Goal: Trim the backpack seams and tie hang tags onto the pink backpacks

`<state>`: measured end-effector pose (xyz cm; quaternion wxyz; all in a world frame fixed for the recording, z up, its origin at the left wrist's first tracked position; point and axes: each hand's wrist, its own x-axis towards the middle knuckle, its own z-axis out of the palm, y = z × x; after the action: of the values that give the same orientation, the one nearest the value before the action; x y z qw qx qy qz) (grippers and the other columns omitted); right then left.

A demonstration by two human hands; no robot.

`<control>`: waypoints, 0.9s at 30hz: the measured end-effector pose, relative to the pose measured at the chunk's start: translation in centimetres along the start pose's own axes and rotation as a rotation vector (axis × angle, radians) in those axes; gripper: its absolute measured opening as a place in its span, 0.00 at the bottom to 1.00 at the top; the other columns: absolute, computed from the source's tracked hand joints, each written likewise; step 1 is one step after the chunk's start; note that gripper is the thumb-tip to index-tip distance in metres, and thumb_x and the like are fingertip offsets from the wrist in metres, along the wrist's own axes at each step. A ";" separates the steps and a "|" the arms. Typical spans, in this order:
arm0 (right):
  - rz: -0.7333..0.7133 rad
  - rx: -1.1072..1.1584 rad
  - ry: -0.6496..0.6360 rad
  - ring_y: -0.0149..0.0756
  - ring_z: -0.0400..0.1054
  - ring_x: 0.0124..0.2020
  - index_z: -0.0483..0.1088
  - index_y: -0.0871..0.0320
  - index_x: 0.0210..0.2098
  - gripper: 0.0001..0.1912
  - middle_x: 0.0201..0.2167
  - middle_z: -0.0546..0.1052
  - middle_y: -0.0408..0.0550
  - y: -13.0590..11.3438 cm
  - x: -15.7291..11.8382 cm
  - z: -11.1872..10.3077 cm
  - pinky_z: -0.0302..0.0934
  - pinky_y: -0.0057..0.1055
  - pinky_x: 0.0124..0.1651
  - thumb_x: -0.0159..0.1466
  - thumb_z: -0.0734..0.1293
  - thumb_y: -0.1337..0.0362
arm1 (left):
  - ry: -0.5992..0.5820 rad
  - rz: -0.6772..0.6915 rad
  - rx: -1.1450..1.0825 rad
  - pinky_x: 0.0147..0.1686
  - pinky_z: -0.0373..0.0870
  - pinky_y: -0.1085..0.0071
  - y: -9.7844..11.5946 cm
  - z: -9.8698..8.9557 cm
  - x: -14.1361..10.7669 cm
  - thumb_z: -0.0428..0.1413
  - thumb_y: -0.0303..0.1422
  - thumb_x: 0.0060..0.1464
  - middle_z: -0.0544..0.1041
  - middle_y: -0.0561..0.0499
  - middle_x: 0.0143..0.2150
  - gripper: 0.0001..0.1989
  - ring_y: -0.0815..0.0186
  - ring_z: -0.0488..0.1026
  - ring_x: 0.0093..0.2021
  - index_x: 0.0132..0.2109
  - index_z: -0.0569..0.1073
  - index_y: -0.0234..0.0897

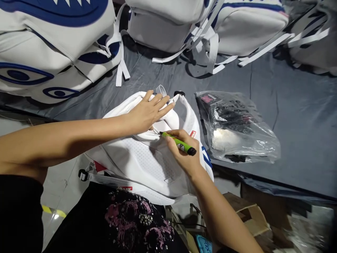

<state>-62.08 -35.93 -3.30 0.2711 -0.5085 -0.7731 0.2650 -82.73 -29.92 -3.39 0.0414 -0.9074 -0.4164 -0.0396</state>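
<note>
A white backpack [147, 158] with dotted padding lies across my lap and the table edge, its shoulder straps loose at both sides. Spread flat over its upper part, my left hand [149, 110] presses on the white fabric, with the thumb bent down near a fold. My right hand [185, 151] grips a green marker pen [181, 143] with a black end. The pen's dark tip points left and meets, or nearly meets, the white material just below my left hand. Whether any mark is there cannot be made out.
A clear plastic bag [239, 126] with dark contents lies right of the backpack on the grey-covered table [297, 130]. Several white-and-blue backpacks [163, 35] line the back, straps trailing forward. Below at the right is an opened cardboard box [252, 219].
</note>
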 end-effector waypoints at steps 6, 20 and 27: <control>-0.166 -0.027 -0.060 0.41 0.76 0.44 0.77 0.54 0.45 0.11 0.41 0.82 0.49 -0.4 1.8 -1.5 0.70 0.41 0.50 0.64 0.70 0.59 | -0.007 -0.032 -0.035 0.69 0.43 0.44 -0.1 0.3 0.3 0.60 0.36 0.56 0.49 0.34 0.75 0.46 0.43 0.50 0.72 0.73 0.46 0.31; -0.255 -0.340 -0.328 0.46 0.75 0.44 0.77 0.57 0.49 0.14 0.43 0.81 0.54 -1.6 2.1 -1.6 0.71 0.45 0.47 0.66 0.64 0.66 | 0.049 0.162 -0.153 0.69 0.39 0.37 0.5 0.8 1.3 0.53 0.30 0.59 0.37 0.46 0.78 0.43 0.47 0.34 0.77 0.75 0.39 0.48; -0.208 -0.187 -0.351 0.42 0.76 0.44 0.76 0.56 0.50 0.14 0.45 0.81 0.52 -0.9 2.1 -2.4 0.70 0.43 0.50 0.67 0.63 0.65 | -0.007 0.011 -0.185 0.69 0.38 0.36 0.6 0.7 1.6 0.57 0.29 0.55 0.41 0.36 0.77 0.49 0.40 0.39 0.75 0.75 0.38 0.35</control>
<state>-61.75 -33.96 -0.66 0.1098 -0.3951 -0.8779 0.2474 -81.23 -29.04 -3.93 -0.0438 -0.9096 -0.4063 -0.0747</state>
